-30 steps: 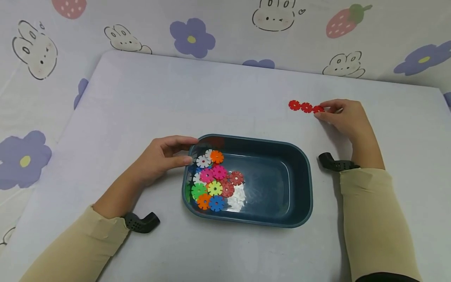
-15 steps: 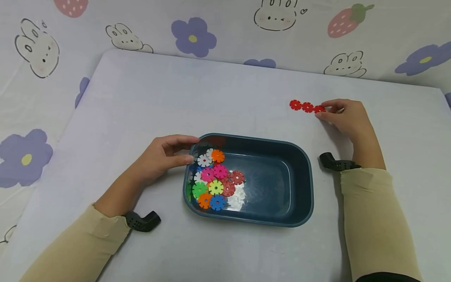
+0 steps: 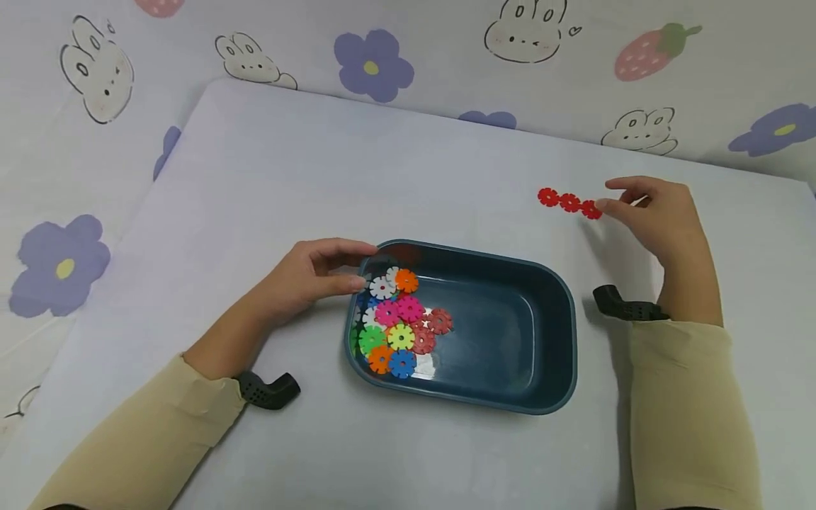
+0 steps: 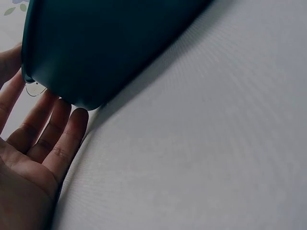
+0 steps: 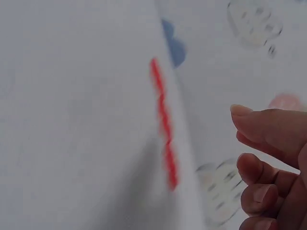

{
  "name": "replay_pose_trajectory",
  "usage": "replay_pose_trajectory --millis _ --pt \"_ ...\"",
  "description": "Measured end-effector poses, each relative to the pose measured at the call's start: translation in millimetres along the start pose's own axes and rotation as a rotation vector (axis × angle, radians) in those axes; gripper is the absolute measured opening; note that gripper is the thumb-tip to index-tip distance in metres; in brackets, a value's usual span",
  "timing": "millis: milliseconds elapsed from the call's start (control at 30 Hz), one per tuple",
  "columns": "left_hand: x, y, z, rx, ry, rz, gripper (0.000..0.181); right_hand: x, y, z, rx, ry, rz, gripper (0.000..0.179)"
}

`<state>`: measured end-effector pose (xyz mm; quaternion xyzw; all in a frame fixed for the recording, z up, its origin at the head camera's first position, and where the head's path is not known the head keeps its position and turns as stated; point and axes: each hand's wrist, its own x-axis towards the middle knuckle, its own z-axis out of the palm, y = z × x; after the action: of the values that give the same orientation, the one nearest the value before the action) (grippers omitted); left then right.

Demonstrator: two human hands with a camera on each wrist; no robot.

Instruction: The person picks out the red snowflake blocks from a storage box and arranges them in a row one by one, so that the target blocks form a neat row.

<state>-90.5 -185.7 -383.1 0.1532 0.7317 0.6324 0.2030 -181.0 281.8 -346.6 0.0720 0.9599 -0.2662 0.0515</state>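
Observation:
A string of red flower-shaped plastic discs [image 3: 570, 202], joined in a row, lies near the far right of the white tabletop. My right hand [image 3: 663, 212] is beside its right end, thumb and index finger spread apart; the right wrist view shows a gap between fingers and discs [image 5: 164, 124]. With thumb and fingertips at its left corner, my left hand [image 3: 319, 276] holds a dark blue plastic basin [image 3: 497, 333]. The fingers [image 4: 67, 143] lie against the basin's outer wall [image 4: 105, 43]. Loose discs [image 3: 401, 337] in several colours are heaped inside at the left.
White covering spreads over the tabletop [image 3: 287, 170]. Behind the far edge hangs a cloth [image 3: 440, 42] printed with rabbits, flowers and strawberries. Black wrist-worn devices [image 3: 270, 391] jut out beside both sleeves.
My right hand has let go of the red disc string; its fingers have opened and drawn slightly right. The left hand keeps its place on the basin. The head view has shifted a little.

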Motion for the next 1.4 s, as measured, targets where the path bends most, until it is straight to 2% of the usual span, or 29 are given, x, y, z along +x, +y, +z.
replay_pose_trajectory --millis 133,300,400,467,567,700,800,867,1000,1167,1300,1400 --pt "5.5 -2.3 7.8 -0.004 -0.015 0.001 0.045 -26.1 -29.3 -16.0 0.024 0.059 -0.165 0.048" --pt "15.0 -2.1 14.8 0.01 -0.026 0.011 0.045 -59.3 -76.1 -25.7 0.142 0.086 -0.517 0.033" --pt "18.9 0.0 16.8 0.007 -0.03 0.006 0.045 -69.8 -100.6 -23.1 0.15 0.008 -0.684 0.034" --pt "21.1 0.3 17.5 0.004 -0.034 0.006 0.045 -73.4 -114.8 -18.0 0.123 -0.106 -0.753 0.034" --pt "24.5 -0.8 18.0 -0.016 -0.04 0.014 0.044 -76.1 -134.6 -2.8 0.063 -0.354 -0.779 0.032" --pt "27.5 -1.2 18.9 -0.036 -0.048 0.03 0.044 -78.4 -155.3 29.6 0.011 -0.687 -0.777 0.033" --pt "28.8 -0.3 19.4 -0.033 -0.052 0.039 0.044 -79.9 -163.4 54.2 -0.052 -0.826 -0.792 0.037" --pt "29.6 0.2 20.0 -0.025 -0.054 0.042 0.045 -80.4 -165.9 66.7 -0.087 -0.869 -0.81 0.038" --pt "30.9 0.5 23.0 -0.034 -0.064 0.045 0.045 -80.0 -166.6 82.3 -0.136 -0.892 -0.84 0.032" --pt "33.2 1.9 26.9 -0.039 -0.07 0.043 0.045 -78.2 -162.9 87.9 -0.242 -0.945 -0.795 0.027" --pt "35.0 3.4 27.9 -0.027 -0.066 0.042 0.044 -76.9 -158.9 90.3 -0.318 -0.918 -0.782 0.032" --pt "35.1 4.4 28.0 -0.034 -0.07 0.038 0.044 -76.3 -156.6 93.1 -0.294 -0.875 -0.82 0.03"
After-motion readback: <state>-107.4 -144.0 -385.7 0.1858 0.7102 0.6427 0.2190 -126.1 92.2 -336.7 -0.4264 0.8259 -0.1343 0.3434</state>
